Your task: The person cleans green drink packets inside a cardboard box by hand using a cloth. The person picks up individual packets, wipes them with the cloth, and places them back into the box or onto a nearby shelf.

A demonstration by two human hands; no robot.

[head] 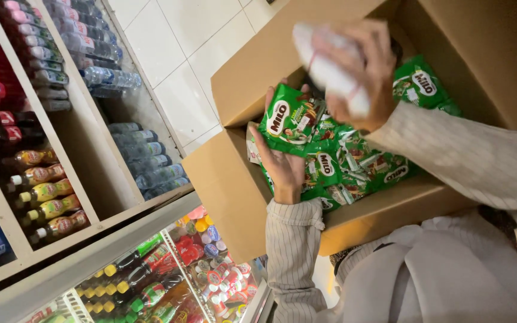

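Right grip: fingers curled tight around a white packet with thin red bands, held above the open cardboard box; the packet is blurred, and its kind cannot be told. It juts out past the fingers toward the tiled floor.

Left grip: palm and spread fingers pressed flat under and against a green sachet pack, fingertips showing above its top edge; the hand is not closed round it but supports it from beneath. This pack lies just below the right grip and touches the packs behind it.

Contents of box: further green sachet packs, stacked loosely and overlapping, lying under the right grip and beside the left one. One more green pack sits just beyond the right wrist, against the inner wall of the box.

Sleeves: both arms in a pale, finely striped sleeve; the left forearm rests over the near wall of the box.

Surroundings, well apart from both grips: wooden shelves with water bottles, yellow-capped drink bottles and dark soft-drink bottles; a glass-fronted chiller with assorted bottles beneath the left elbow.
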